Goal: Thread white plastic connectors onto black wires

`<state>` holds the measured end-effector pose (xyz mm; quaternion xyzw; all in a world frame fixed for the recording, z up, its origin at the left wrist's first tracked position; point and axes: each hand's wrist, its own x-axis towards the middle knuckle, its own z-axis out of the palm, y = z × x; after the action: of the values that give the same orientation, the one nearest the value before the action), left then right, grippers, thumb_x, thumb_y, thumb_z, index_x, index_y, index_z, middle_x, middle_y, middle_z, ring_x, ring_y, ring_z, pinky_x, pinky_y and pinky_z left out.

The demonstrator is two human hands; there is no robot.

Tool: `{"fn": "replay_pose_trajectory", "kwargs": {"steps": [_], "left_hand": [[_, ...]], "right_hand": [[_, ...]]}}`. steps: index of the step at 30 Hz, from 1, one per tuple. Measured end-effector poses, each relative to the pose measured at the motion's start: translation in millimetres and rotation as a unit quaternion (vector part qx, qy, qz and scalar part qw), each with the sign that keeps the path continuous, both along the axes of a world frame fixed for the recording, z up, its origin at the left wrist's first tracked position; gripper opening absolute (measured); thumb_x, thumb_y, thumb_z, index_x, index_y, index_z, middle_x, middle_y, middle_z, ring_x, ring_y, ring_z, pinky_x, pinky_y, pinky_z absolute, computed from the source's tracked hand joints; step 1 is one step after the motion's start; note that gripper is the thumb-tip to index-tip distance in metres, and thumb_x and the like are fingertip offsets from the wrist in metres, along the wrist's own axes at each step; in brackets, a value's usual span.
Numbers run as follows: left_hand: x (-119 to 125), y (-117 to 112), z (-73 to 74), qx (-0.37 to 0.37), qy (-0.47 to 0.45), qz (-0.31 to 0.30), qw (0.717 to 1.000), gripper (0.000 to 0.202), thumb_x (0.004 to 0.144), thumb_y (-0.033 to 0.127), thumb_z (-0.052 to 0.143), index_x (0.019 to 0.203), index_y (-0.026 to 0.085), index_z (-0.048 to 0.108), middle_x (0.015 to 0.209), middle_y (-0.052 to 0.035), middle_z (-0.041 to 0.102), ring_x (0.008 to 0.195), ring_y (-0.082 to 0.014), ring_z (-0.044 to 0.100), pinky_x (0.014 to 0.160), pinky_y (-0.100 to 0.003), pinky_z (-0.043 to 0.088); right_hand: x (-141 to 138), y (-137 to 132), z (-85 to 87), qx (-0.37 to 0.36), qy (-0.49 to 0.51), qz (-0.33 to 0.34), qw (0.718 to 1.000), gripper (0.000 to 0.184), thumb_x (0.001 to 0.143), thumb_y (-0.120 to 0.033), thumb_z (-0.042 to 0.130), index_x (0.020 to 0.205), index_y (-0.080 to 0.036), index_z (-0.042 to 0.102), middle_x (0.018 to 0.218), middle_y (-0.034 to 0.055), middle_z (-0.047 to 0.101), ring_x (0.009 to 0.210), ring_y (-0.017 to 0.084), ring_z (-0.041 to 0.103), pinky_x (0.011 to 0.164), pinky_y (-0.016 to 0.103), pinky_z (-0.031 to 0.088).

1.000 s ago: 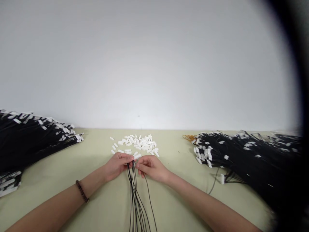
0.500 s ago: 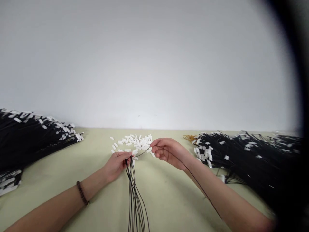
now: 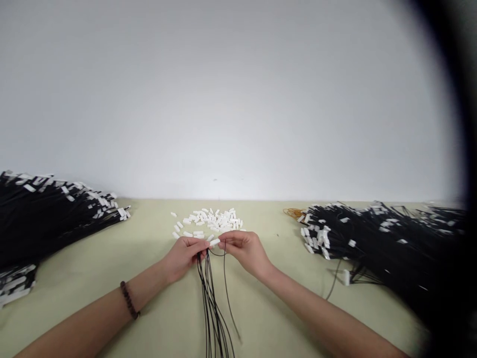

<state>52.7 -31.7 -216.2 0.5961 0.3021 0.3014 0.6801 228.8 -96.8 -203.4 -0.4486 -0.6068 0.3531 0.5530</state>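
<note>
My left hand (image 3: pixel 184 257) is closed around the top ends of a bundle of thin black wires (image 3: pixel 212 303) that trails toward me over the table. My right hand (image 3: pixel 244 251) sits just to its right, fingers pinched on a small white connector (image 3: pixel 214 242) and one black wire looping down from it. The two hands nearly touch at the fingertips. Just beyond them lies a loose pile of small white connectors (image 3: pixel 208 222).
A large heap of black wires with white ends (image 3: pixel 44 211) lies at the left. Another big heap of black wires (image 3: pixel 383 241) fills the right, with a few orange rubber bands (image 3: pixel 292 212) beside it. The pale green table (image 3: pixel 149 238) meets a grey wall behind.
My right hand, which had pulled one wire out to the right half a second ago, has come back to the left hand and now pinches a white connector at the wire's end.
</note>
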Motion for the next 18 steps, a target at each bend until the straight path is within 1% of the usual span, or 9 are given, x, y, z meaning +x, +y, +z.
{"fn": "replay_pose_trajectory", "kwargs": {"steps": [2, 4, 7, 10, 15, 18], "left_hand": [[-1, 0, 1.7, 0.002, 0.005, -0.026, 1.000, 0.028, 0.067, 0.038, 0.062, 0.073, 0.010, 0.063, 0.059, -0.0007, 0.048, 0.055, -0.0080, 0.039, 0.053, -0.021, 0.028], [-2, 0, 3.7, -0.004, -0.001, -0.046, 0.999, 0.028, 0.067, 0.037, 0.062, 0.075, 0.010, 0.064, 0.059, -0.0013, 0.048, 0.057, -0.0082, 0.039, 0.054, -0.021, 0.028], [-4, 1, 6.0, -0.017, -0.020, -0.062, 0.998, 0.027, 0.067, 0.035, 0.063, 0.075, 0.009, 0.065, 0.059, -0.0017, 0.048, 0.058, -0.0084, 0.039, 0.056, -0.021, 0.029], [-5, 1, 7.5, -0.020, -0.018, -0.075, 0.997, 0.027, 0.067, 0.035, 0.063, 0.072, 0.009, 0.065, 0.057, -0.0021, 0.048, 0.057, -0.0087, 0.038, 0.056, -0.022, 0.028], [-5, 1, 9.4, -0.026, 0.002, -0.085, 0.996, 0.026, 0.066, 0.035, 0.065, 0.069, 0.009, 0.064, 0.057, -0.0018, 0.048, 0.056, -0.0082, 0.039, 0.055, -0.021, 0.028], [-4, 1, 8.4, -0.030, 0.004, -0.072, 0.997, 0.027, 0.064, 0.035, 0.066, 0.070, 0.009, 0.065, 0.057, -0.0014, 0.049, 0.056, -0.0077, 0.040, 0.054, -0.021, 0.028]], "right_hand": [[-2, -1, -3.9, 0.006, 0.000, -0.008, 1.000, 0.022, 0.067, -0.032, 0.063, 0.081, -0.015, 0.065, 0.072, 0.0048, 0.063, 0.069, 0.016, 0.059, 0.064, 0.027, 0.047], [-1, -2, -3.9, 0.003, 0.016, 0.004, 1.000, 0.022, 0.066, -0.031, 0.064, 0.081, -0.014, 0.064, 0.070, 0.0046, 0.063, 0.067, 0.015, 0.058, 0.063, 0.026, 0.046], [0, -3, -4.5, -0.011, 0.069, 0.020, 0.997, 0.023, 0.065, -0.030, 0.066, 0.080, -0.014, 0.063, 0.069, 0.0046, 0.063, 0.063, 0.014, 0.058, 0.063, 0.026, 0.047], [-2, -4, -7.5, -0.029, 0.118, 0.030, 0.992, 0.023, 0.063, -0.030, 0.068, 0.080, -0.014, 0.063, 0.069, 0.0051, 0.063, 0.063, 0.014, 0.059, 0.064, 0.028, 0.048], [-4, -5, -11.6, -0.034, 0.135, 0.039, 0.989, 0.024, 0.062, -0.029, 0.069, 0.079, -0.014, 0.063, 0.072, 0.0056, 0.064, 0.066, 0.015, 0.060, 0.066, 0.028, 0.048], [-4, -4, -14.7, -0.037, 0.126, 0.036, 0.991, 0.024, 0.063, -0.031, 0.068, 0.080, -0.014, 0.063, 0.073, 0.0059, 0.064, 0.067, 0.015, 0.059, 0.066, 0.028, 0.048]]}}
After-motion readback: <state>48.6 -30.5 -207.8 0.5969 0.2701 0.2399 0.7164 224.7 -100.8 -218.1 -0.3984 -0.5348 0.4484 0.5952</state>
